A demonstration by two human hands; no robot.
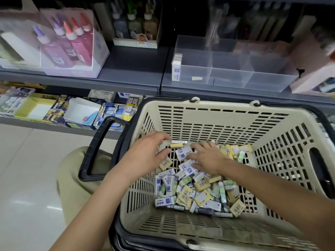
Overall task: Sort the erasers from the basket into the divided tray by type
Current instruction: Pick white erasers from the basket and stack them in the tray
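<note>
In the basket [217, 105], the left hand [146, 153] hovers with its loose fingers apart, holding nothing; the right hand [206, 158] rests, fingers spread, on the erasers [195, 192].

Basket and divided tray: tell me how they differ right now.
The basket is cream with slotted walls; the divided tray is clear plastic with solid walls. The basket holds a mixed heap of erasers; the divided tray holds only a few white-and-blue boxes at its left end. The basket sits below the shelf; the divided tray stands on it. Both are open-topped.
</note>
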